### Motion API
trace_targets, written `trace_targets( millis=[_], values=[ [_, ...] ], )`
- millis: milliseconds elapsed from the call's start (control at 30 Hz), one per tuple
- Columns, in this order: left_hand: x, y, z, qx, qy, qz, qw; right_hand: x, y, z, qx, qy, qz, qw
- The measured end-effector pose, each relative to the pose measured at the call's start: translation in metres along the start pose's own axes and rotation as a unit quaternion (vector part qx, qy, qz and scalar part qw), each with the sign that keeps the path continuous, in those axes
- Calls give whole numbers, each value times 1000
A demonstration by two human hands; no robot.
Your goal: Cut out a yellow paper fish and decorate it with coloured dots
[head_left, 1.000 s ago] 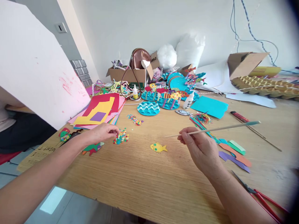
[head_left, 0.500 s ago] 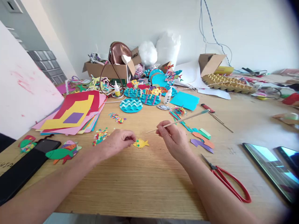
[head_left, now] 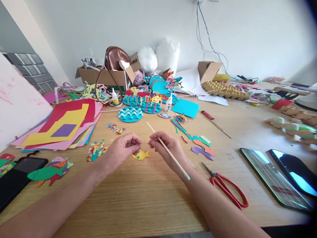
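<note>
In my right hand (head_left: 164,145) is a thin wooden stick (head_left: 171,154), held between thumb and fingers; its bluish end slants back over my wrist and the bare end points away from me. My left hand (head_left: 126,146) is closed in a pinch over the head of a yellow paper fish (head_left: 142,155). What the left fingertips hold, if anything, is too small to tell. The fish lies flat on the table with a green dot on it. Left of that hand is a pile of coloured paper dots (head_left: 96,151), with smaller confetti (head_left: 115,128) behind.
Red-handled scissors (head_left: 229,188) and two phones or tablets (head_left: 269,178) lie at right. Paper scraps (head_left: 203,147) are nearer the middle. At left are stacked coloured sheets (head_left: 59,137) and cut paper fish (head_left: 52,170). Glue bottles (head_left: 168,103) and wavy blue bases (head_left: 130,114) stand behind.
The stick has swung round in my right hand; its bluish end, which pointed away to the right, is now over the wrist. My view has turned slightly right.
</note>
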State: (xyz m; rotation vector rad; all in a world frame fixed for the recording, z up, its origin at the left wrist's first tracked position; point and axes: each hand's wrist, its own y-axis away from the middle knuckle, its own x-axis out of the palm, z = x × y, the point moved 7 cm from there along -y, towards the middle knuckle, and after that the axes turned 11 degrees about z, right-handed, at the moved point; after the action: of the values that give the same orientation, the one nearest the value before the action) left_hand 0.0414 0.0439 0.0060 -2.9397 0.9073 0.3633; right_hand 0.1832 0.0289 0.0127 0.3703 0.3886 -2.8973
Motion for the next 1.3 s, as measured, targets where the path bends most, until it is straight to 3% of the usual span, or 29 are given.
trace_targets(
  millis=[233, 867, 967, 1067, 1200, 1300],
  values=[
    [5, -5, -7, 45, -39, 3, 998, 10, 2, 4, -20, 48, 32, 998],
    [9, -9, -7, 49, -123, -15, 991, 11, 2, 12, -45, 171, 16, 984],
    [3, -3, -5, 53, -147, -22, 987, 11, 1, 10, -41, 170, 17, 984],
    [-7, 11, -3, 74, -283, -29, 956, 11, 1, 6, -40, 173, 27, 984],
    [-4, 32, 7, 159, -477, 23, 864, 16, 0, 1, -40, 212, 62, 974],
    [3, 43, 17, 191, -534, 42, 823, 26, -2, 1, -55, 270, 115, 955]
  ],
)
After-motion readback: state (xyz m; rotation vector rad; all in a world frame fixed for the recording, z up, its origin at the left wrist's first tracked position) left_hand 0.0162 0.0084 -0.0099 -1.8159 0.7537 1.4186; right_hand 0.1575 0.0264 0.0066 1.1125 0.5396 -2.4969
